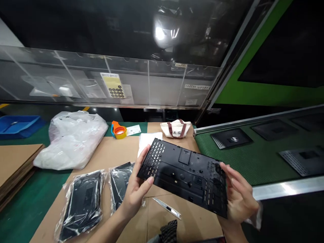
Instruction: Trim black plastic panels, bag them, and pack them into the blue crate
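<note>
Both my hands hold up a flat black perforated plastic panel [182, 179] with rows of slots near its ends, tilted above the cardboard-covered table [131, 152]. My left hand [135, 190] grips its near left edge, thumb on top. My right hand [238, 194] holds the opposite end, fingers spread under and around the edge. Close to my left hand lie two black panels in clear plastic bags [82, 206] [120, 182]. A utility knife [167, 208] lies on the cardboard beneath the held panel. A white cloth [149, 143] lies behind the panel.
To the right runs a green conveyor belt [248, 158] carrying several black panels, with a metal rail along it. On the table stand a white plastic bag [73, 141], an orange tape dispenser [118, 131] and a canvas tote [174, 129]. A blue tray [17, 126] and stacked cardboard [15, 168] sit left.
</note>
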The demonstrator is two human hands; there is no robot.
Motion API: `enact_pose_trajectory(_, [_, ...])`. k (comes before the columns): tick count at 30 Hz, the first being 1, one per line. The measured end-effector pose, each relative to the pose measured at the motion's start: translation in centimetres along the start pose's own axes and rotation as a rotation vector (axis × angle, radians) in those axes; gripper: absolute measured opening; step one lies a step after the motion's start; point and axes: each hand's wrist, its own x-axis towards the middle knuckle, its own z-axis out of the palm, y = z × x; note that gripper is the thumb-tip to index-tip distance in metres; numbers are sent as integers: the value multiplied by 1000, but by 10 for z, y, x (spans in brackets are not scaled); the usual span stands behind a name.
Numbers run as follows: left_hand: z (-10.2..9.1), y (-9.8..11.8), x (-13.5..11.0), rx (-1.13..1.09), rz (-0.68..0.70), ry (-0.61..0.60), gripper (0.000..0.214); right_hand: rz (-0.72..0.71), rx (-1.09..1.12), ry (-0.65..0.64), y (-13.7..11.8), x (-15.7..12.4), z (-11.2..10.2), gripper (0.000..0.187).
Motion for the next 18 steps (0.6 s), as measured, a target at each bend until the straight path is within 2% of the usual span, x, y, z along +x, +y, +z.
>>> enact_pose_trajectory(3, [3,-1,0,-29,4,58,59,76,91,124,-9,5,8,32])
enact_pose_trajectory(9, [-4,-2,-2,-56,-23,18,63,67,111,223,-26,17,20,30])
enact_pose_trajectory(11, [-6,0,-3,-55,-10,29,63,47,59,125,-27,18,17,29])
enact_pose_trajectory(16, [-11,0,0,-23,-29,112,62,-85,-57,-386,-19,19,-1,32])
enact_pose_trajectory(18, [-14,-4,8,-48,-32,118,59,-91,-36,-514,-11,15,-5,31])
